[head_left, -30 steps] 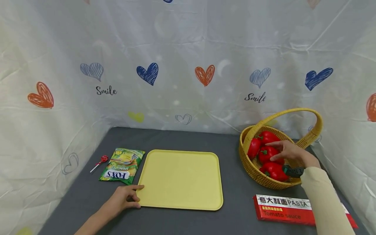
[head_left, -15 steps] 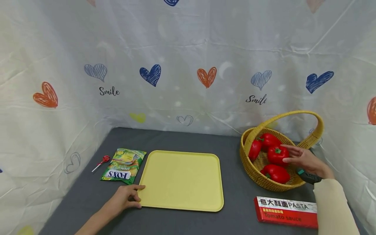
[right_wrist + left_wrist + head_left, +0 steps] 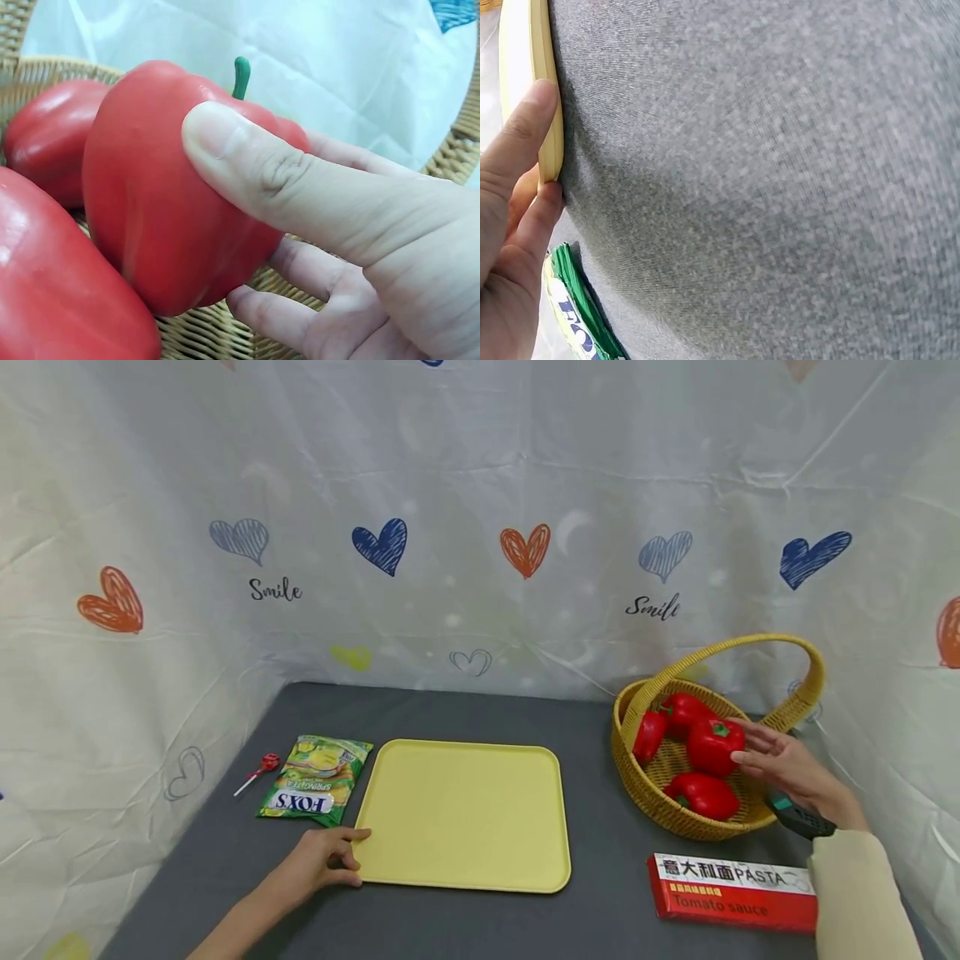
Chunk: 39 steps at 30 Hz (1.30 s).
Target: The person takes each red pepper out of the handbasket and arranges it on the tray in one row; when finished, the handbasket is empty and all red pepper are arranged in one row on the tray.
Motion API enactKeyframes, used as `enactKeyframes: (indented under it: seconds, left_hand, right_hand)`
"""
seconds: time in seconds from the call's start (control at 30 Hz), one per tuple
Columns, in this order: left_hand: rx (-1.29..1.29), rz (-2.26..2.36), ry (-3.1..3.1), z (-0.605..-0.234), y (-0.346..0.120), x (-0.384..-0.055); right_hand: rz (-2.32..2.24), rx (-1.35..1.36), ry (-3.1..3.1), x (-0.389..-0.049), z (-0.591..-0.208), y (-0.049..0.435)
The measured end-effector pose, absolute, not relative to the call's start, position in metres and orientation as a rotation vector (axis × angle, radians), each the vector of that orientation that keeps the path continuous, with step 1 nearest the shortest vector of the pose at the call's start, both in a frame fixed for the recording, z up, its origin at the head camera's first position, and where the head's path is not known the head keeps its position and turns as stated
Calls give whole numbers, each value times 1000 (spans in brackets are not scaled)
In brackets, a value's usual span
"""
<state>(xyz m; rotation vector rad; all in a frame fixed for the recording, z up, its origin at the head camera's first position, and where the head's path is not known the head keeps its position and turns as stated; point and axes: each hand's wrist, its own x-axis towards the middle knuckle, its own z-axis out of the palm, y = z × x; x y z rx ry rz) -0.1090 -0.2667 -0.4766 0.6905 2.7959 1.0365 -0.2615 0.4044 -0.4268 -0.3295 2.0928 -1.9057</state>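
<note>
Right hand [image 3: 795, 770] grips a red bell pepper [image 3: 712, 750]; raise it clear of the wicker basket [image 3: 637, 787]. Left hand [image 3: 318, 862] pinches the yellow tray [image 3: 465, 818].

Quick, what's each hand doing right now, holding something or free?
Left hand: holding the yellow tray at its near left corner.
Right hand: holding a red pepper, thumb against its side.

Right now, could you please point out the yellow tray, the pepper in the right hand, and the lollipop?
Yellow tray [image 3: 463, 814], head view: bare middle of its flat surface.
Held pepper [image 3: 150, 187], right wrist view: on its red side.
Lollipop [image 3: 269, 762], head view: its red top.
</note>
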Motion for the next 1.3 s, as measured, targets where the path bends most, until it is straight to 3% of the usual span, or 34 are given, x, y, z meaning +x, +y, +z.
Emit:
enactKeyframes:
  seconds: [0.37,0.73,1.3]
  left_hand:
    - [677,1018,2810,-473,-268,-107]
    - [662,1039,2805,-475,-268,-109]
    - [721,1052,2788,-476,-269,-108]
  right_hand:
    - [-2006,-369,2105,-250,-411,391]
    - [-2083,-645,1855,-223,-388,364]
    - [-2052,-573,1439,-185,-389,284]
